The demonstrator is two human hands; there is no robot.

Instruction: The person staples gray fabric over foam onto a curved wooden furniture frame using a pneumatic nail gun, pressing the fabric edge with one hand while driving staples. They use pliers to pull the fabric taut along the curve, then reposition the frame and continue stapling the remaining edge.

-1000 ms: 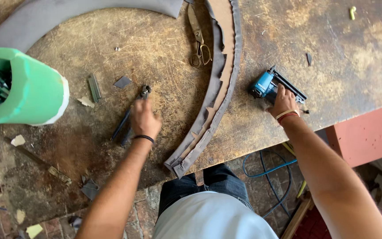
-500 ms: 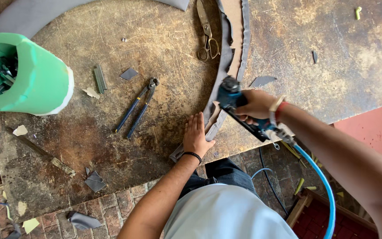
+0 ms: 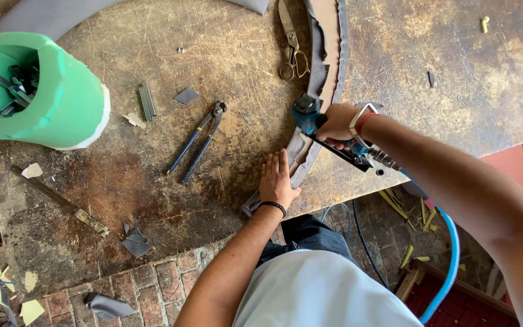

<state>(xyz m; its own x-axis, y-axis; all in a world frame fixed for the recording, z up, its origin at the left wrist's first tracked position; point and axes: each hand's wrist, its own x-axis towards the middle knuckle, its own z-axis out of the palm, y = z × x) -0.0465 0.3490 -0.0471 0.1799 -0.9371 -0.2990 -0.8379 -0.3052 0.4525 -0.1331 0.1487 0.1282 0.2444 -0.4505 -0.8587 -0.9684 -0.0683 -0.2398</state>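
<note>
My left hand (image 3: pixel 278 179) lies flat, fingers together, on the worn table beside the lower end of a curved wooden strip covered in grey fabric (image 3: pixel 322 72). My right hand (image 3: pixel 338 123) grips a blue pneumatic staple gun (image 3: pixel 307 115), its nose pressed down on the strip just above my left hand. A blue air hose (image 3: pixel 449 254) runs from the gun down past the table edge. Blue-handled pincers (image 3: pixel 198 142) lie on the table to the left of my left hand.
A green foam cylinder (image 3: pixel 62 103) holding dark tools stands at the far left. Scissors (image 3: pixel 292 42) lie near the strip's top. A stick of staples (image 3: pixel 147 101), grey fabric scraps (image 3: pixel 186 95) and a metal bar (image 3: pixel 62 200) are scattered on the table (image 3: pixel 443 79). Brick floor lies below.
My left hand left the pincers and moved right to lie flat by the strip. My right hand picked up the staple gun and brought it onto the strip.
</note>
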